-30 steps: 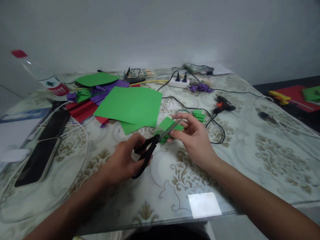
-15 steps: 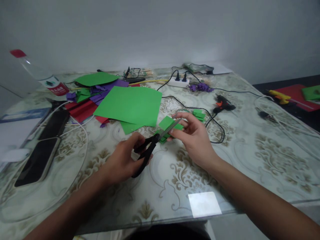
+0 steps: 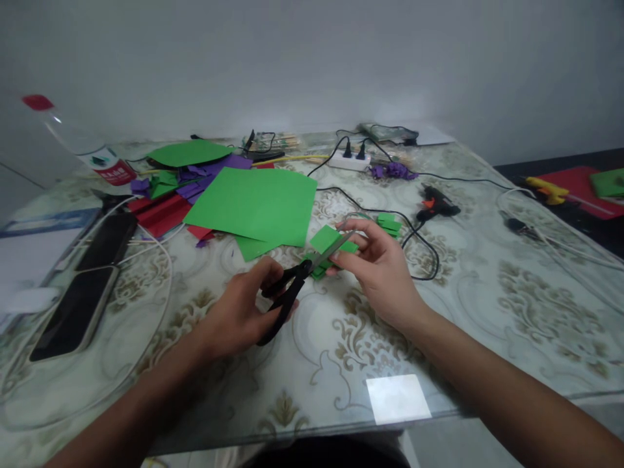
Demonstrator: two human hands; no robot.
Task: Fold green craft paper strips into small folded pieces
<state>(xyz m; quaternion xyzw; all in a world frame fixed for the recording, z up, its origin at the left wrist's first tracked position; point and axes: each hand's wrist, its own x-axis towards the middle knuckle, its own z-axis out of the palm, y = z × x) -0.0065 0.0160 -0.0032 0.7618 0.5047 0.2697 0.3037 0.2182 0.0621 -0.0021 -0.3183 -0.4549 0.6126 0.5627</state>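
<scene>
My left hand (image 3: 248, 305) is closed around the black handles of a pair of scissors (image 3: 289, 294), with the blades pointing up and to the right. Between thumb and fingers, my right hand (image 3: 383, 266) pinches a small piece of green paper (image 3: 325, 238). The scissor blades lie across this piece, close to my right fingertips. More green paper bits show just under the blades, partly hidden. Behind my right hand lies a small green paper piece with cut strips (image 3: 389, 225). Large green sheets (image 3: 253, 205) rest beyond my left hand.
Red paper (image 3: 160, 214) and purple paper (image 3: 214, 170) lie at the back left, near a bottle (image 3: 110, 166). A phone (image 3: 75, 315) and white cable sit at left. A glue gun (image 3: 436, 203), power strip (image 3: 348, 160) and crumpled purple paper (image 3: 394, 171) are at back right.
</scene>
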